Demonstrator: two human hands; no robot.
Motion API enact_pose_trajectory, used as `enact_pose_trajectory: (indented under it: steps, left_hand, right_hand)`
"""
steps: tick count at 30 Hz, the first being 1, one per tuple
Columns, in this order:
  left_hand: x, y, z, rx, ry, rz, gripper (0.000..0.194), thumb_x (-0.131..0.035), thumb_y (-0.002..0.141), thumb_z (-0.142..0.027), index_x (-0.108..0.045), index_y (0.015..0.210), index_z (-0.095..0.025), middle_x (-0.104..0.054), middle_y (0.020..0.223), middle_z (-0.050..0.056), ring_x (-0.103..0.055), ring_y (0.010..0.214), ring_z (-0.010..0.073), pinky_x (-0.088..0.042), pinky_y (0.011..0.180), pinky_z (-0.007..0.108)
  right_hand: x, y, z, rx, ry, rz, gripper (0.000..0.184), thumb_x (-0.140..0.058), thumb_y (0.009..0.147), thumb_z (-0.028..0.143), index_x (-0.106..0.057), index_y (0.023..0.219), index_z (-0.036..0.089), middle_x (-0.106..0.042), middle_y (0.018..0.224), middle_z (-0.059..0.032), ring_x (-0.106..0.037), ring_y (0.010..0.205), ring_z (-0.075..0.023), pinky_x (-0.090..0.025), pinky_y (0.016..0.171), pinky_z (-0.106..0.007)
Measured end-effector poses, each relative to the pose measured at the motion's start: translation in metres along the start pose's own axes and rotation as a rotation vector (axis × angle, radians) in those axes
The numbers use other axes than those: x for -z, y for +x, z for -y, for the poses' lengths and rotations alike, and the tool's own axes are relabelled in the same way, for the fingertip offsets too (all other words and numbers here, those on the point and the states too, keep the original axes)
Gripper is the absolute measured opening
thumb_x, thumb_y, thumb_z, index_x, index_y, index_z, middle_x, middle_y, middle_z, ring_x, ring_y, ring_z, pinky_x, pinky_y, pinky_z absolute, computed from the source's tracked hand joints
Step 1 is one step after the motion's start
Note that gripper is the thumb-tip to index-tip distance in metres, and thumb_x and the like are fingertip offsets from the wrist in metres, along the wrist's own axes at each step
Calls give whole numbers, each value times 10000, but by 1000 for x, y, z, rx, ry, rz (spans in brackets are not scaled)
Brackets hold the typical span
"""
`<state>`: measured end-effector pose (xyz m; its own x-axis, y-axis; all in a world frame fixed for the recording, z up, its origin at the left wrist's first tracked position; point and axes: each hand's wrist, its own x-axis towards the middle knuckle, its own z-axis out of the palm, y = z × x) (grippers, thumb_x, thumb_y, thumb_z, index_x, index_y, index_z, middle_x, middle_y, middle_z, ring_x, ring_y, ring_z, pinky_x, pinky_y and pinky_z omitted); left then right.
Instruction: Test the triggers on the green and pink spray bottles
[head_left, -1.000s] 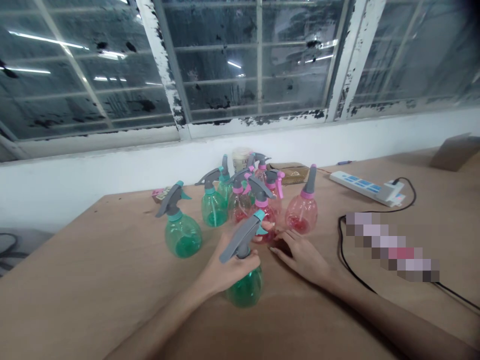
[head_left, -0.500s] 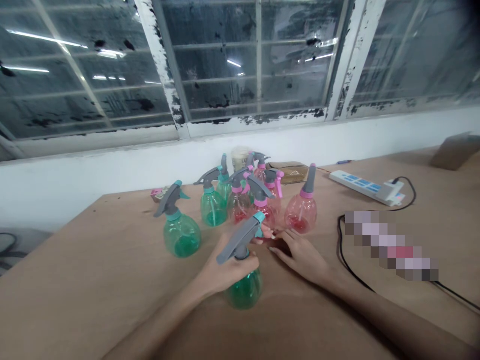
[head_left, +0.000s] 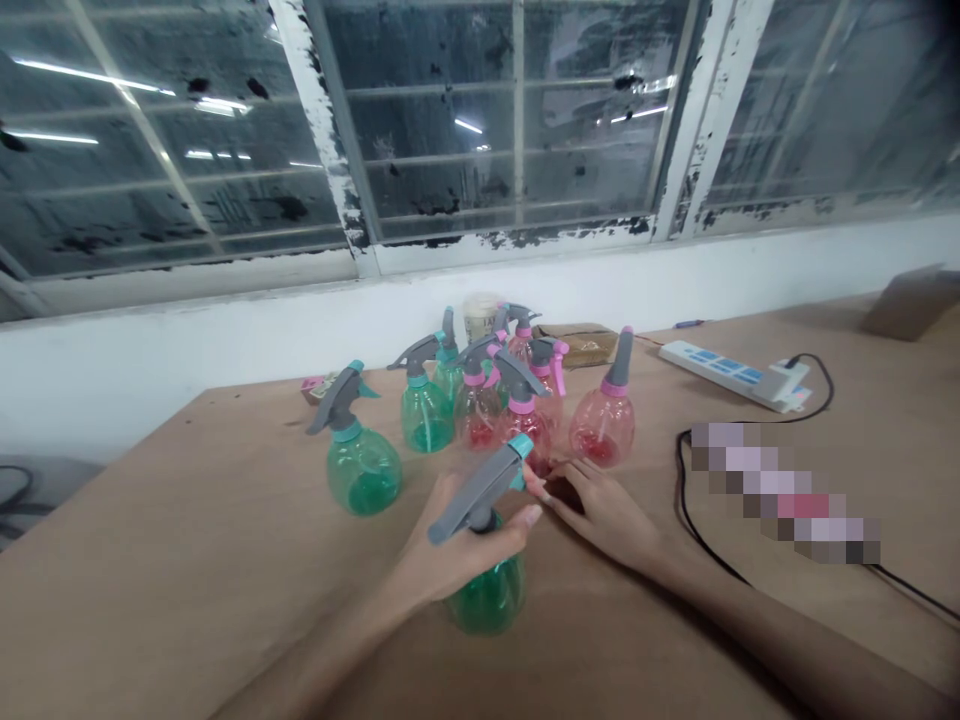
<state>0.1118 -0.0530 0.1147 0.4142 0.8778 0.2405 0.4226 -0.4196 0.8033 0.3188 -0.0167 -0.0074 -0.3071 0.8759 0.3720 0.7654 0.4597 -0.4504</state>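
Note:
A green spray bottle with a grey trigger head and teal nozzle stands closest to me, its head tilted up to the right. My left hand is around its neck, thumb stretched across the front; the other fingers pass behind the bottle and are partly hidden. My right hand lies on the table to the right, holding nothing, thumb apart from its bent fingers. Its fingertips are close to the left hand's fingertips and a pink spray bottle. Another green spray bottle stands to the left.
Several more green and pink spray bottles cluster behind, with one pink bottle at their right. Farther back are a cup and a brown package. A power strip with a black cable lies right, beside a blurred-out object.
The nearest green bottle and my left hand have shifted slightly down toward me. My left thumb has straightened out to the right. My right hand has hardly moved.

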Motion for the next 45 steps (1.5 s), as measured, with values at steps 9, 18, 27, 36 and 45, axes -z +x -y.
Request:
enact_pose_trajectory:
  steps: [9, 18, 27, 36, 45]
  left_hand:
    - [-6, 0, 6, 35, 47, -34, 105, -510, 704, -258, -598, 752, -227, -366, 508, -58, -355, 483, 122, -308, 444, 220]
    - [-6, -1, -4, 132, 72, -11, 92, -481, 658, -210, -466, 569, -196, -321, 515, -66, -344, 497, 101, -309, 449, 207]
    - [-6, -2, -4, 107, -21, 3, 175, -478, 667, -203, -595, 797, -199, -349, 535, -71, -328, 497, 99, -310, 463, 211]
    - [-4, 2, -3, -7, -119, 42, 398, -505, 654, -135, -628, 1013, -254, -662, 909, 18, -594, 733, 168, -480, 671, 269]
    - [-4, 3, 0, -40, -157, 63, 254, -506, 714, -169, -601, 940, -235, -668, 896, 25, -638, 778, 172, -496, 696, 269]
  right_hand:
    - [-1, -1, -3, 3, 4, 6, 185, -496, 868, 326, -553, 973, 184, -615, 967, -88, -579, 915, -228, -462, 821, -396]
    - [-1, -1, -3, -12, 24, 15, 177, -501, 867, 321, -550, 976, 190, -610, 1000, -83, -569, 933, -227, -459, 829, -391]
    - [-2, 0, -4, 4, 24, 7, 174, -505, 864, 320, -557, 967, 190, -615, 978, -82, -575, 917, -225, -465, 816, -394]
    - [-2, -1, -4, 10, 0, -18, 159, -508, 861, 314, -548, 940, 183, -618, 977, -84, -584, 910, -226, -470, 804, -386]
    - [-1, 0, -4, 7, -2, 3, 183, -500, 864, 321, -564, 974, 189, -620, 959, -87, -587, 896, -225, -472, 795, -385]
